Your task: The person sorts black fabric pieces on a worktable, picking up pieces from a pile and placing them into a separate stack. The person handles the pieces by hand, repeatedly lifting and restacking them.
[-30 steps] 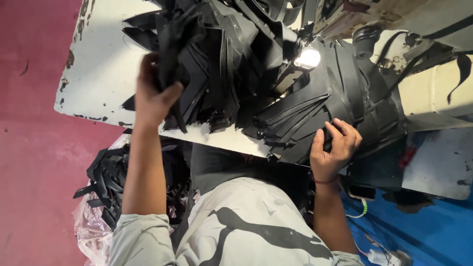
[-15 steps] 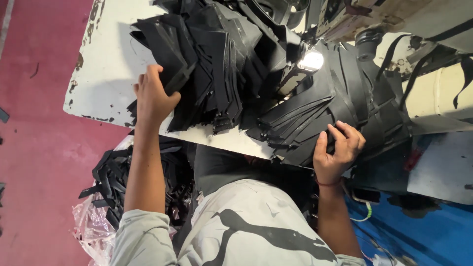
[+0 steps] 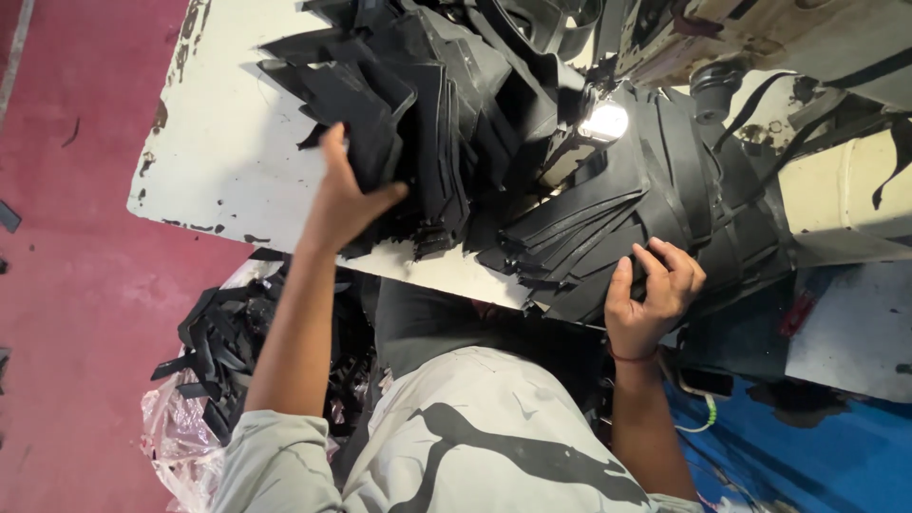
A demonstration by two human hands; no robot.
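My left hand (image 3: 340,198) grips a stack of black flat cut pieces (image 3: 380,123) on a worn white table (image 3: 223,157). The stack is part of a big heap of black strips covering the table's middle. My right hand (image 3: 651,290) is closed on the edge of a fanned bundle of black strips (image 3: 617,214) near the table's front edge. A small bright lamp (image 3: 605,121) shines between the two piles.
A cream machine body (image 3: 836,180) stands at the right. Below the table, a clear plastic bag with black scraps (image 3: 214,351) sits on the red floor (image 3: 66,332). A blue surface (image 3: 807,456) lies at the lower right, with a white cable (image 3: 703,418) on it.
My left hand has shifted right and down along the left stack, pulling it together. My right hand has moved slightly lower right on the fanned bundle. The view has shifted right.
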